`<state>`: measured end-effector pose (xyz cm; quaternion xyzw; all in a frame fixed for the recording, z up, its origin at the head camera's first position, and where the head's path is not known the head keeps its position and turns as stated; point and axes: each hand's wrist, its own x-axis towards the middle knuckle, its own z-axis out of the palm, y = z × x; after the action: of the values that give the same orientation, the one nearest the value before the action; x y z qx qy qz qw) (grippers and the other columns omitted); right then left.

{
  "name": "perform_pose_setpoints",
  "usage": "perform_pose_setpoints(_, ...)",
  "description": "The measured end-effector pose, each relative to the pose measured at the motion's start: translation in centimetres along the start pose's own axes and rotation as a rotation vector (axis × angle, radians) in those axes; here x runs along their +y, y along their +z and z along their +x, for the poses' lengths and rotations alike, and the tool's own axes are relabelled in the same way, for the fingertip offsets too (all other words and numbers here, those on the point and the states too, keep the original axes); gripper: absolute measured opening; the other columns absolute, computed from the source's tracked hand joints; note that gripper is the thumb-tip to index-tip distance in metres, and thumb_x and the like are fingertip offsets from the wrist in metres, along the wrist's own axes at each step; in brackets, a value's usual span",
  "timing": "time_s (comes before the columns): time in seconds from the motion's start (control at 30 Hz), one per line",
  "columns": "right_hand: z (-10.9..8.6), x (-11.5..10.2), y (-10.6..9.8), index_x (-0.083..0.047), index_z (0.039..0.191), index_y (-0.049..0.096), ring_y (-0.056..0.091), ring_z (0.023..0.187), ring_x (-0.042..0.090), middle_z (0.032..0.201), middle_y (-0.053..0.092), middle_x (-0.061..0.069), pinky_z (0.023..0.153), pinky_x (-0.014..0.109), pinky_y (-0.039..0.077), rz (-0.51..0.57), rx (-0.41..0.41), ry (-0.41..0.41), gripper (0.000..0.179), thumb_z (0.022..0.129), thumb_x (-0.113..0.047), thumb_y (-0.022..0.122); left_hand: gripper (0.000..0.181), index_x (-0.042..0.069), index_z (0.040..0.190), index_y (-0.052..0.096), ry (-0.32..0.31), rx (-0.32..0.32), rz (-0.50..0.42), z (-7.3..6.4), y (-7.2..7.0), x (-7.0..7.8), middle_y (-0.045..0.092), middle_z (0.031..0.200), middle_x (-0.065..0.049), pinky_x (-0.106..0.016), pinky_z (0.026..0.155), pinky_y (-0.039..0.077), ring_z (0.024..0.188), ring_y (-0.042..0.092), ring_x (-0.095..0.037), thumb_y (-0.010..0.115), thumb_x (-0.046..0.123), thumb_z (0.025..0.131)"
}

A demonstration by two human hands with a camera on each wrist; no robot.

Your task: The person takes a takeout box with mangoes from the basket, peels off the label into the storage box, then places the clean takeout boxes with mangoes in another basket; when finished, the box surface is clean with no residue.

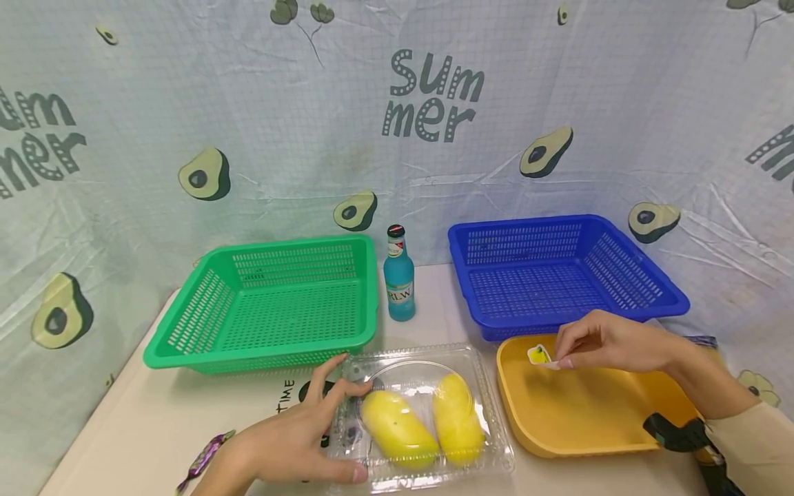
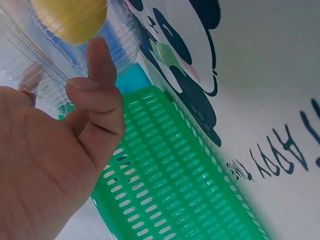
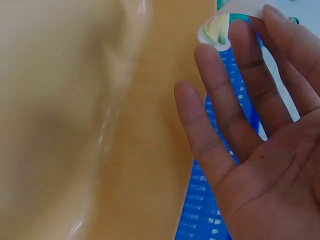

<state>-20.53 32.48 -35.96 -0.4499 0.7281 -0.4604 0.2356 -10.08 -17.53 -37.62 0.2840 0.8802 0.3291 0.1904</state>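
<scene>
A clear plastic clamshell box [image 1: 428,358] holding two yellow mangoes [image 1: 398,428] sits at the front centre, its lid down. My left hand [image 1: 298,427] grips the box's left side, thumb toward the front and fingers toward the back. In the left wrist view its bent fingers [image 2: 102,65] meet the clear wall beside one mango. Over the orange tray [image 1: 577,430], my right hand [image 1: 611,342] pinches a small white-edged sticker [image 1: 538,355] with a yellow and green picture between thumb and index finger. Its other fingers [image 3: 220,90] are spread in the right wrist view.
Behind the box stand a green basket [image 1: 298,303], a bottle of blue drink [image 1: 400,282] and a blue basket [image 1: 527,282]. A purple-wrapped candy [image 1: 207,458] lies at the front left. A printed curtain [image 1: 298,165] hangs behind the baskets.
</scene>
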Motion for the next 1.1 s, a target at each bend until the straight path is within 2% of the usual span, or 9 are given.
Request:
perform_pose_setpoints(0.07,-0.3,0.4,0.0,-0.004,0.11,0.076,0.069,0.091,0.025,0.102,0.072,0.017,0.082,0.031,0.059,-0.019,-0.008,-0.019,0.024,0.098,0.01,0.06,0.083,0.038,0.151,0.031,0.001,0.0,-0.001,0.0,0.0,0.0,-0.015,0.166,-0.018,-0.053,0.089,0.053,0.128,0.052,-0.045,0.08,0.052,0.085)
perform_pose_setpoints(0.2,-0.7,0.9,0.0,-0.005,0.107,0.077,0.07,0.089,0.022,0.1,0.074,0.015,0.079,0.03,0.06,-0.042,-0.006,0.006,0.021,0.097,0.007,0.064,0.082,0.04,0.15,0.031,0.0,-0.001,-0.002,0.0,0.0,0.0,-0.014,0.166,-0.018,-0.054,0.09,0.053,0.128,0.051,-0.046,0.081,0.051,0.085)
perform_pose_setpoints(0.4,-1.3,1.2,-0.1,-0.007,0.102,0.078,0.069,0.081,0.014,0.093,0.075,0.013,0.071,0.03,0.059,-0.094,-0.007,0.084,0.013,0.095,0.0,0.07,0.082,0.041,0.15,0.031,0.001,-0.003,-0.009,0.0,0.1,-0.1,-0.014,0.166,-0.019,-0.058,0.091,0.052,0.133,0.045,-0.049,0.081,0.053,0.085)
perform_pose_setpoints(0.67,-1.8,1.5,-0.6,-0.007,0.102,0.08,0.069,0.081,0.01,0.093,0.076,0.011,0.071,0.029,0.06,-0.122,-0.019,0.165,0.011,0.094,-0.005,0.073,0.082,0.04,0.15,0.031,0.002,-0.01,-0.013,0.0,0.1,-0.1,-0.015,0.166,-0.018,-0.059,0.092,0.051,0.133,0.044,-0.05,0.08,0.052,0.086)
perform_pose_setpoints(0.83,-2.1,1.8,-0.8,-0.003,0.104,0.08,0.067,0.081,0.003,0.094,0.076,0.015,0.071,0.027,0.059,-0.086,-0.043,0.198,0.012,0.095,-0.005,0.071,0.081,0.043,0.149,0.031,0.001,-0.001,-0.008,0.1,0.0,-0.1,-0.013,0.166,-0.019,-0.062,0.092,0.05,0.136,0.041,-0.052,0.081,0.053,0.085)
perform_pose_setpoints(0.97,-2.3,2.0,-0.9,-0.002,0.104,0.08,0.064,0.08,-0.001,0.093,0.076,0.016,0.068,0.025,0.058,-0.058,-0.069,0.201,0.013,0.096,-0.004,0.069,0.083,0.034,0.151,0.033,0.004,-0.008,-0.007,0.1,-0.1,0.0,-0.014,0.165,-0.02,-0.061,0.091,0.051,0.135,0.043,-0.052,0.08,0.052,0.085)
perform_pose_setpoints(1.1,-2.5,2.0,-0.8,-0.001,0.105,0.079,0.066,0.082,0.001,0.096,0.076,0.013,0.07,0.026,0.058,-0.07,-0.062,0.232,0.013,0.095,-0.006,0.071,0.085,0.025,0.153,0.034,0.009,-0.012,-0.007,0.1,-0.1,0.1,-0.015,0.165,-0.02,-0.06,0.091,0.051,0.134,0.043,-0.052,0.081,0.05,0.086)
